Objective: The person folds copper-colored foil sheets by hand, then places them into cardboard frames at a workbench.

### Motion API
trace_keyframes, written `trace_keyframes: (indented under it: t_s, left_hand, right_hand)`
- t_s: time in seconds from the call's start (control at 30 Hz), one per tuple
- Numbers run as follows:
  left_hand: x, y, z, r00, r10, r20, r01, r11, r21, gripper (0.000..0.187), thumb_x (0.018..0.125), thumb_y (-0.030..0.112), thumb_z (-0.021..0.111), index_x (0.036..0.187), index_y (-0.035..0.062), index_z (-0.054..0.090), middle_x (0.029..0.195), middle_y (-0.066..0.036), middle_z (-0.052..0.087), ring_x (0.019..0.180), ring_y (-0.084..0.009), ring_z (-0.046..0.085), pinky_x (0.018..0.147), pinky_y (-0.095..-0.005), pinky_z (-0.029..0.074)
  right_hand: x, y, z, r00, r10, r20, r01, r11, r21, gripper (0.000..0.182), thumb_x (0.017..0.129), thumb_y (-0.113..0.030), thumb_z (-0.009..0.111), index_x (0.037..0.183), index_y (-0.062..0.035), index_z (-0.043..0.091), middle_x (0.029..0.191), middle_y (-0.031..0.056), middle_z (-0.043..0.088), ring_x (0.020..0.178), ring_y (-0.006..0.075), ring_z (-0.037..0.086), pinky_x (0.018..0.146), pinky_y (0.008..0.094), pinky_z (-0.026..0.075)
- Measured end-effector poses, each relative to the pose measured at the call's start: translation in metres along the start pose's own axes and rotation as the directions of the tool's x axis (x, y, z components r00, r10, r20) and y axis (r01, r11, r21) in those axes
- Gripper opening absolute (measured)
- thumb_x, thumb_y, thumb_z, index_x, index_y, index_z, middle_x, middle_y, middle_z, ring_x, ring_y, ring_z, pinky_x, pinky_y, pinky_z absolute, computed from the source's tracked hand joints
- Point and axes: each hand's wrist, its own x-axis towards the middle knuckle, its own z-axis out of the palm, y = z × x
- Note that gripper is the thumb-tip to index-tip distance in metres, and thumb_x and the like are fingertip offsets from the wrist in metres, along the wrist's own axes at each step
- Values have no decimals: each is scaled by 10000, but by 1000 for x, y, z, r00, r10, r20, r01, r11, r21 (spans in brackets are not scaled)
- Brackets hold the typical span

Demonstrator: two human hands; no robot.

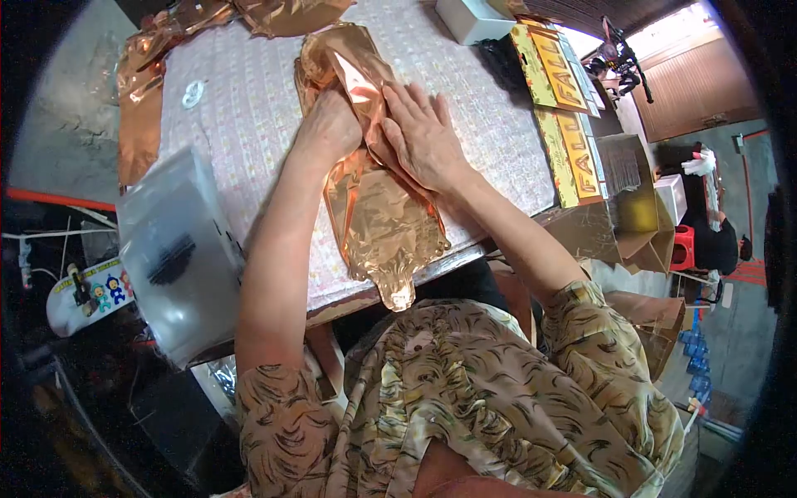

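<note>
A flat, deflated copper-coloured foil balloon (386,216) lies lengthwise on the table, its narrow tail reaching past the front edge. Its upper part is creased and folded over in the middle. My left hand (330,129) is curled at the left side of this fold, with its fingertips hidden under the foil. On the right side of the fold, my right hand (425,145) lies with fingers stretched out, its palm side against the foil.
A patterned cloth (241,108) covers the table. At left lies a stack of clear plastic bags (174,249); more copper foil (141,124) lines the far left edge. A white box (473,21) and yellow "FALL" packages (573,158) sit at right. Beyond stand cardboard boxes (635,199) and a person (718,245).
</note>
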Motion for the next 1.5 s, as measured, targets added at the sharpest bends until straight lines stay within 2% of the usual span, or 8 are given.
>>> trace_keyframes:
  t_s: [0.17,0.33,0.37,0.47,0.53,0.6,0.9,1.5]
  left_hand:
    - [0,10,-3,989,90,-119,-90,996,0,411,934,173,599,1313,17,594,1308,-262,610,1237,-442,552,1033,-474,471]
    - [-8,8,-5,959,275,-62,-243,916,319,453,917,175,615,1345,33,577,1370,-268,553,1276,-432,513,1085,-461,433]
    - [-4,9,-1,943,278,-184,-241,950,200,417,929,158,603,1324,27,592,1297,-261,603,1228,-441,549,1051,-480,461]
    - [-6,10,-4,989,128,-70,-130,991,-16,376,945,163,584,1291,20,614,1236,-255,648,1180,-442,594,1000,-502,493]
    - [0,9,-4,956,267,-123,-255,961,109,349,959,186,580,1265,24,630,1227,-254,664,1155,-439,619,958,-509,513]
    - [0,21,-13,991,128,41,-133,978,159,370,958,210,585,1283,38,625,1271,-258,650,1199,-428,603,982,-489,504]
    - [-3,-1,-3,993,113,-41,-114,993,-28,588,888,215,694,1421,24,534,1417,-272,553,1318,-431,531,1084,-466,456]
    - [2,-2,-3,965,238,-108,-241,971,-10,412,946,160,593,1321,-7,567,1263,-290,614,1190,-469,570,999,-532,465]
  right_hand:
    - [-1,0,-1,1000,-30,4,30,999,-34,575,1091,-369,372,1554,-27,377,1621,153,391,1511,391,323,1233,625,173]
    - [-3,2,0,999,-20,29,20,1000,-8,540,1105,-361,379,1570,-86,381,1642,126,372,1536,388,282,1250,601,131]
    - [-2,2,0,999,-30,20,30,999,24,539,1104,-361,387,1569,-89,385,1642,126,374,1535,386,284,1250,602,128]
    - [0,5,-6,1000,-8,24,3,982,187,543,1101,-372,401,1565,-89,394,1642,132,373,1533,392,288,1247,608,138]
    - [3,5,-8,999,44,-17,-40,981,189,552,1101,-382,400,1568,-87,386,1641,139,371,1532,397,289,1247,604,146]
    - [7,7,-6,994,96,-54,-84,978,192,563,1100,-392,400,1571,-84,379,1641,146,369,1531,401,289,1247,601,154]
    - [12,6,2,1000,-2,13,2,1000,-8,589,1101,-404,385,1583,-67,353,1641,149,368,1532,388,292,1243,592,158]
    - [9,-2,11,999,-20,33,27,974,-226,649,1093,-459,365,1585,-37,329,1646,127,360,1540,335,292,1240,617,144]
